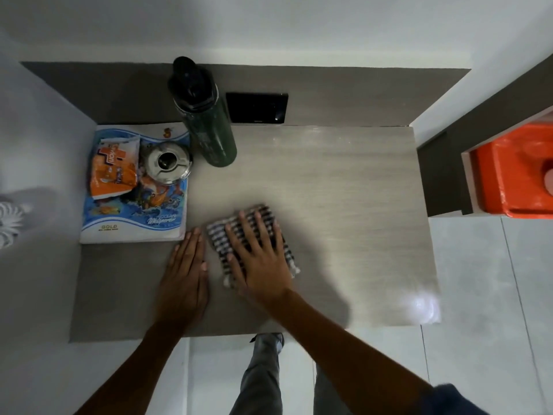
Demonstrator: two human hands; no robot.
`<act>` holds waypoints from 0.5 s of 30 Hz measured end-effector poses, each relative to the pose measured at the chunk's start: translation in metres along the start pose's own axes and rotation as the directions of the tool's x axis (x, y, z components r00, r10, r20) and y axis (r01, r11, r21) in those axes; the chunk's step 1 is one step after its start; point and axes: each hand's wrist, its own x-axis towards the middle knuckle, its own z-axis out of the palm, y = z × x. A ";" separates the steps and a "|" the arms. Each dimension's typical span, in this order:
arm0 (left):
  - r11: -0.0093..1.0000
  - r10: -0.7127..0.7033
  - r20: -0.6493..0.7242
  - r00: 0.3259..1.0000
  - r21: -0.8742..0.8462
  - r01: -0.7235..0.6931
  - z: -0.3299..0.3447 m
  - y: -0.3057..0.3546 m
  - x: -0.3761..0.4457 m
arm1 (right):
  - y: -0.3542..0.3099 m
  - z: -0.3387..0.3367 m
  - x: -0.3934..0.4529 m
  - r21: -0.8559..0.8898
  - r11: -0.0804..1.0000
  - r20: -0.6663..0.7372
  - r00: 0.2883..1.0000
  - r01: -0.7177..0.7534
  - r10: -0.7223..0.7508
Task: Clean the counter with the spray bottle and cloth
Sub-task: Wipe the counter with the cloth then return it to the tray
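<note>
**Right hand flat on the cloth, left hand flat beside it**

The right hand (257, 259) lies palm down with fingers spread and straight on the black-and-white checked cloth (254, 232), pressing it against the pale wood-grain worktop (344, 205); nothing is gripped. The left hand (187, 277) rests flat and open on the worktop just left of the cloth, fingers together, holding nothing.

The cloth sits near the front middle of the worktop. Behind it and to the left, well apart from it, stands a tall dark green bottle with a black cap (206, 121), close to the back wall. Whether it has a spray head cannot be told. Left of the bottle lies a blue-and-white printed packet (134, 220), with an orange printed pouch (115, 172) and a round shiny metal lid (167, 163) lying on top of it. Right of the bottle, a black rectangular panel (257, 107) is set on the back wall.
</note>
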 end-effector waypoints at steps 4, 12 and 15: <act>0.999 0.024 -0.016 1.000 0.030 -0.024 -0.002 0.002 -0.001 | -0.003 0.018 -0.084 -0.032 0.999 -0.021 0.999 -0.024 0.023; 0.999 -0.006 0.008 1.000 0.048 0.005 -0.001 0.000 -0.002 | 0.140 -0.036 -0.186 -0.042 0.880 -0.085 0.879 -0.474 0.469; 0.998 -0.006 0.001 1.000 0.056 0.006 0.002 -0.001 -0.003 | 0.201 -0.080 -0.157 -0.026 0.822 -0.064 0.822 -0.568 0.566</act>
